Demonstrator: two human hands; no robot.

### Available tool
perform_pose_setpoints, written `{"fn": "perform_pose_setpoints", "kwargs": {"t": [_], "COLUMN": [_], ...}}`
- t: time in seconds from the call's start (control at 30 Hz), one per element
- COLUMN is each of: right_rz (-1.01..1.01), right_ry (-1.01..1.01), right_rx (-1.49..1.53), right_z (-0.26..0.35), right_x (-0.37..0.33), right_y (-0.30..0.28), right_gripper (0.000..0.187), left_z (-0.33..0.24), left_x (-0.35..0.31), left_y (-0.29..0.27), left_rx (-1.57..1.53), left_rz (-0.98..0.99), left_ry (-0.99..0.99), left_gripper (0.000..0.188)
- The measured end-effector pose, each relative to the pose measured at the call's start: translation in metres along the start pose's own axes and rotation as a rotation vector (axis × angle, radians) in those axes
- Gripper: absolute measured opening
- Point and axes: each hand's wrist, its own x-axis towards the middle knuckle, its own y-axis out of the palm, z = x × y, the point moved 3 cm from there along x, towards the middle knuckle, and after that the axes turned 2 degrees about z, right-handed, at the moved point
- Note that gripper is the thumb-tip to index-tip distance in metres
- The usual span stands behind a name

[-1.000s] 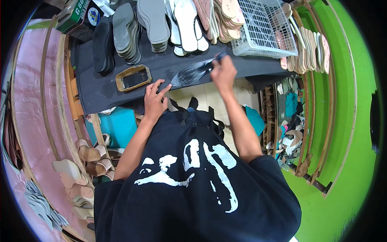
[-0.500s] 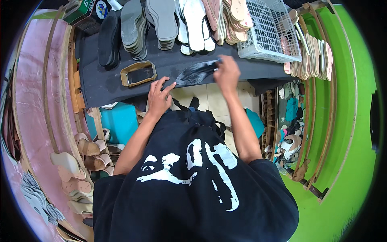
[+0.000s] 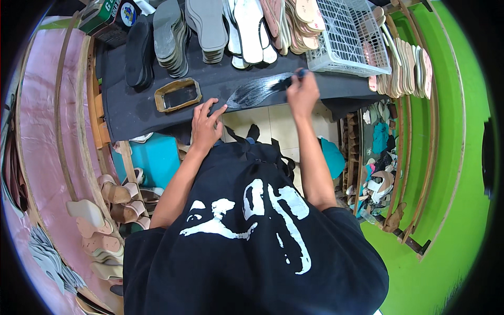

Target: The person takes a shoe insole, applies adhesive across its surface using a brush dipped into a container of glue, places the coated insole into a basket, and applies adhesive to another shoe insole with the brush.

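Observation:
A black shoe sole (image 3: pixel 252 90), glossy with a wet coating, lies along the near edge of the dark-covered table. My right hand (image 3: pixel 303 94) is closed around a dark-handled brush (image 3: pixel 301 73) at the sole's right end; the bristles are hard to make out against the black. At the sole's left end rests my left hand (image 3: pixel 206 123), fingers spread, one fingertip at the tip of the sole. Just left of that hand stands a small open box (image 3: pixel 197 100) with tan, crusted walls and dark contents.
Along the table's back stand stacks of black soles (image 3: pixel 139 52), grey soles (image 3: pixel 206 29), white-topped soles (image 3: pixel 249 31) and pinkish insoles (image 3: pixel 304 23). A white plastic crate (image 3: pixel 346 65) sits at the back right. Shoe racks flank me, with a wooden rail (image 3: pixel 86 105) at left.
My right hand and the brush have shifted slightly right, toward the sole's right end. The coating looks more even and glossy, less streaked with white. My left hand stays at the tip.

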Motion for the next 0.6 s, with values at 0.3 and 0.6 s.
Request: {"fn": "perform_pose_setpoints", "kwargs": {"t": [0.3, 0.6], "right_rz": [0.412, 0.325], "right_ry": [-0.080, -0.350], "right_rx": [0.238, -0.298], "right_z": [0.083, 0.043], "right_x": [-0.057, -0.020], "right_y": [0.032, -0.002], "right_gripper": [0.024, 0.029], "left_z": [0.001, 0.002], "left_x": [-0.001, -0.003], "left_y": [0.001, 0.003], "left_rx": [0.008, 0.000], "left_rz": [-0.003, -0.008], "left_ry": [-0.014, -0.042], "left_gripper": [0.058, 0.058]}}
